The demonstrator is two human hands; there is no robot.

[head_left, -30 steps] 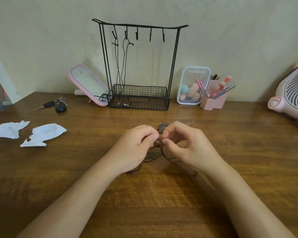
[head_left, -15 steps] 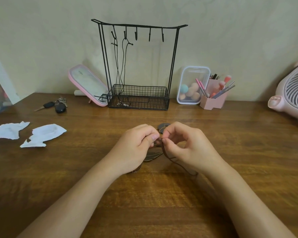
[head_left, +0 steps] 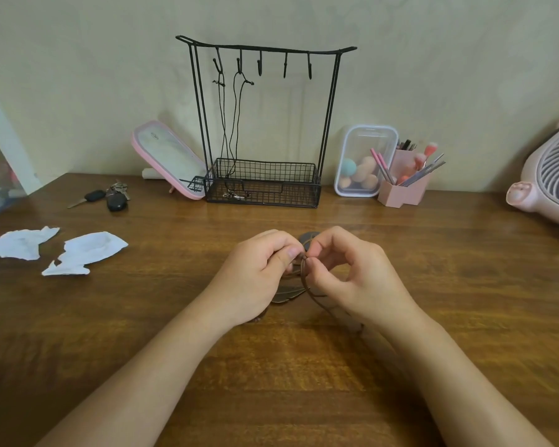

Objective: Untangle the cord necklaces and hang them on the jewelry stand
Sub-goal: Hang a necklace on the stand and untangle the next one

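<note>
My left hand (head_left: 259, 269) and my right hand (head_left: 352, 279) meet over the middle of the wooden table, both pinching a brown cord necklace (head_left: 305, 279) between thumb and fingers. A bronze leaf pendant (head_left: 286, 293) lies under the hands and a round pendant (head_left: 307, 237) peeks out behind them. The rest of the cord is hidden by my hands. At the back stands the black wire jewelry stand (head_left: 265, 124) with several hooks. Two black cord necklaces (head_left: 229, 124) hang from its left hooks down into the basket.
A pink mirror (head_left: 168, 159) leans left of the stand. Car keys (head_left: 110, 196) and torn white paper (head_left: 84, 250) lie at the left. A clear box of sponges (head_left: 362, 162) and a pink brush holder (head_left: 404, 188) sit right of the stand; a pink fan (head_left: 549, 182) is far right.
Both hands stay in place; my fingers shift slightly on the brown cord and my right hand's fingers spread a little.
</note>
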